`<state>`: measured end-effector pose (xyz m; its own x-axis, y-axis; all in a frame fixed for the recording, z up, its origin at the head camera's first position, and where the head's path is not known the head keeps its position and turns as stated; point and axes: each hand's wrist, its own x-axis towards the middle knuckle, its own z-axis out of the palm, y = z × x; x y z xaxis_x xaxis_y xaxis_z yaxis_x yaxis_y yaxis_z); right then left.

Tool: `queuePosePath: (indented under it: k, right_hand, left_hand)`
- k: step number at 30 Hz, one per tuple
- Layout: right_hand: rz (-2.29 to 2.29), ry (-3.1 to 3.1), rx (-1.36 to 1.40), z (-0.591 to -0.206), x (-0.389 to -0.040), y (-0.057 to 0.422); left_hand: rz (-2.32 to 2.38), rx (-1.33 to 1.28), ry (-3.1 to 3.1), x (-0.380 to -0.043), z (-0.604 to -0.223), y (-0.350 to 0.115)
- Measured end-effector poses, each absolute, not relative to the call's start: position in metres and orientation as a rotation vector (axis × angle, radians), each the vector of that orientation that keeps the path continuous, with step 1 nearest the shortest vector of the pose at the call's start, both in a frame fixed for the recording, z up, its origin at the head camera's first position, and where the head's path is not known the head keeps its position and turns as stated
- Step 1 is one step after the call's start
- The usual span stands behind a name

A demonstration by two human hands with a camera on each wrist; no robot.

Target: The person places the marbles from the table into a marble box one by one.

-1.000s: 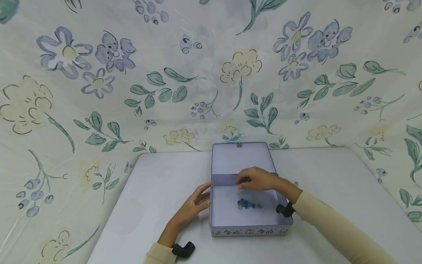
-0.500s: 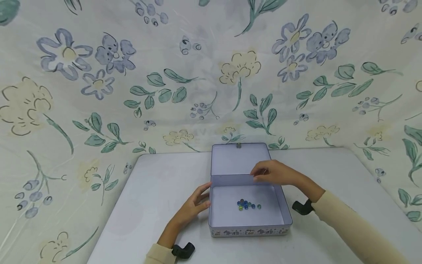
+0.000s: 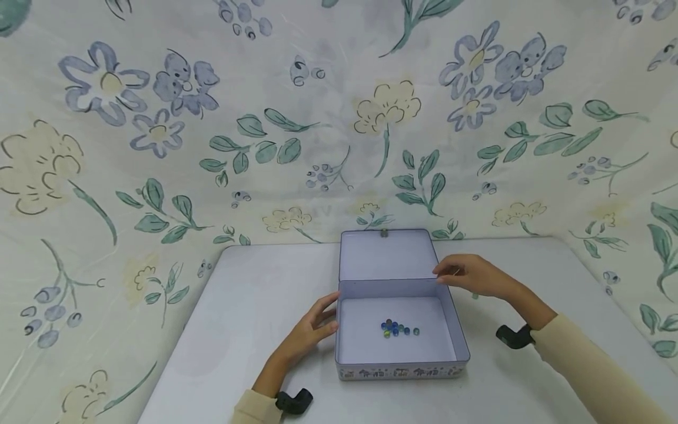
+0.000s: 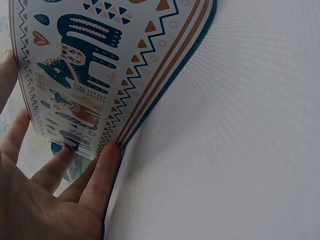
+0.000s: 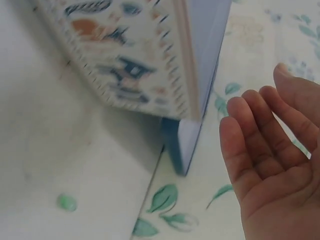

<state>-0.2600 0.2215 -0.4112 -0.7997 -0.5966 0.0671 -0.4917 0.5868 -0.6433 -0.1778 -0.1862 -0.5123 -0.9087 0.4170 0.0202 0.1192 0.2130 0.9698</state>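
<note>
A lilac tin box (image 3: 399,370) with animal patterns on its outside stands on the table, its hinged lid (image 3: 389,259) tipped back. Several small glass marbles (image 3: 395,330), blue, green and yellow, lie in a cluster on the box floor. My left hand (image 3: 309,330) rests with spread fingertips against the box's left wall (image 4: 75,75). By the box's back right corner hovers my right hand (image 3: 477,275), fingers loosely bent and holding nothing in the right wrist view. A single green marble (image 5: 66,202) lies on the table outside the box, to the right.
The white table (image 3: 254,282) extends on both sides of the box. Flower-printed sheeting (image 3: 328,118) hangs behind and around the table. Each wrist wears a black camera mount (image 3: 514,337).
My right hand has moved rightward from above the inside of the box to its back right corner. The left hand and the marbles in the box have stayed in place.
</note>
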Motion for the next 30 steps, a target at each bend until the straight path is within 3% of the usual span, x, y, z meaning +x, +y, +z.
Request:
queuePosePath:
  k: [30]
  right_hand:
    - [-1.097,2.712,-0.419,-0.471,-0.255,0.298]
  left_hand:
    - [1.749,0.496,2.247,-0.178,-0.512,-0.187]
